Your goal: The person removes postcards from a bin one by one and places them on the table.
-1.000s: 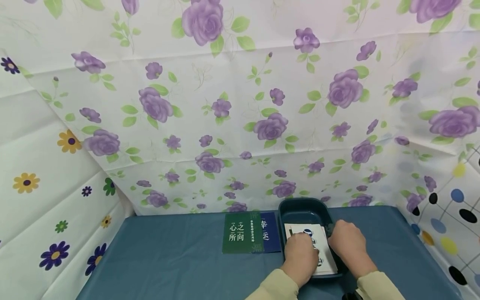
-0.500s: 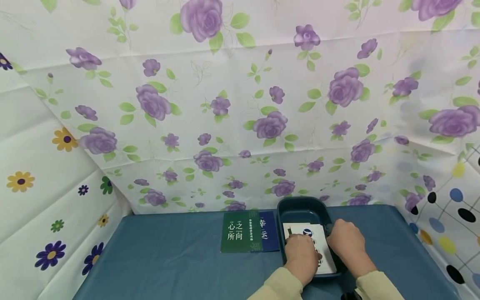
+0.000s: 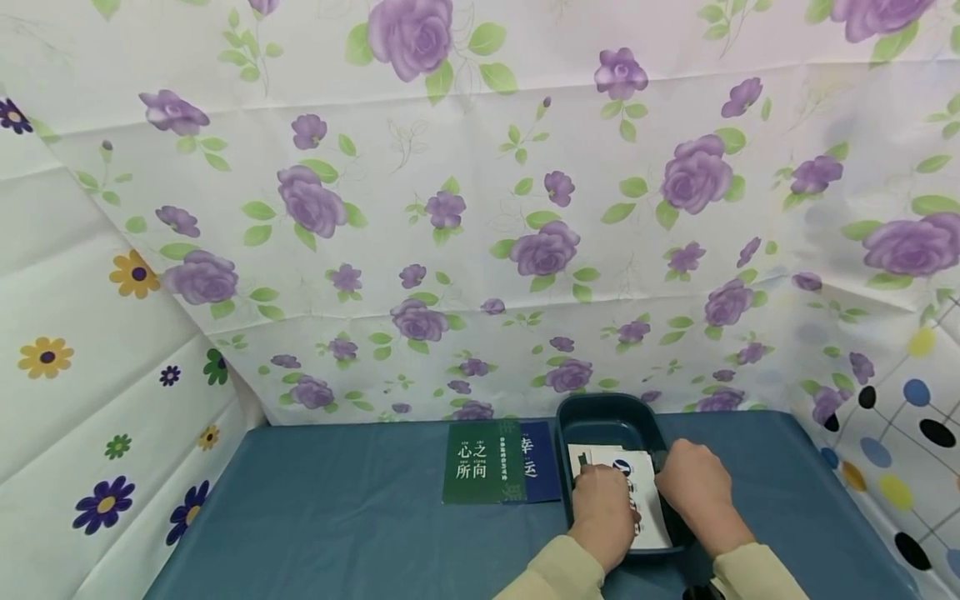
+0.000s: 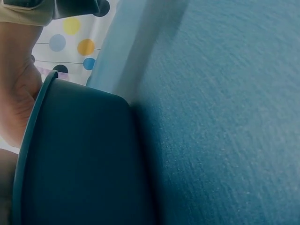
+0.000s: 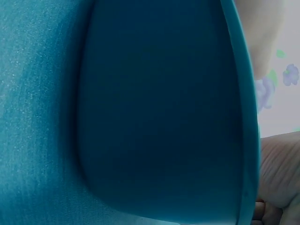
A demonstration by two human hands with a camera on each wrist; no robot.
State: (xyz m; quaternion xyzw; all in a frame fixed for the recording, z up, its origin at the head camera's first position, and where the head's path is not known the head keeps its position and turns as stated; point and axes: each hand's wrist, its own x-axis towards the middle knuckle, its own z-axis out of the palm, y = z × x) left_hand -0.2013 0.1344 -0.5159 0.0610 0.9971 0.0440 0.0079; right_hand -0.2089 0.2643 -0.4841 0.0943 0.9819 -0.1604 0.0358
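A dark teal tray (image 3: 609, 410) stands on the table, holding a stack of white cards (image 3: 651, 500) with black and blue print. My left hand (image 3: 602, 510) is bent over the stack, its fingers curled down and the fingertips hidden under the knuckles. I cannot tell whether it pinches a card. My right hand (image 3: 697, 485) has its fingers curled at the tray's right rim, with a small dark patch at the fingertips. The outer tray wall (image 4: 84, 154) fills much of the left wrist view, and another side (image 5: 164, 108) shows in the right wrist view.
Left of the tray lies a green booklet (image 3: 480, 463) with white characters, partly over a blue booklet (image 3: 542, 467). A blue-grey cloth covers the table (image 3: 352, 508). Flower-printed sheets (image 3: 450, 275) hang behind and at the left, a dotted sheet (image 3: 900, 467) at the right.
My left hand shifts slightly over the cards, and the card stack's top edge looks a little less even. The right hand keeps its place at the rim. The head view sways a little.
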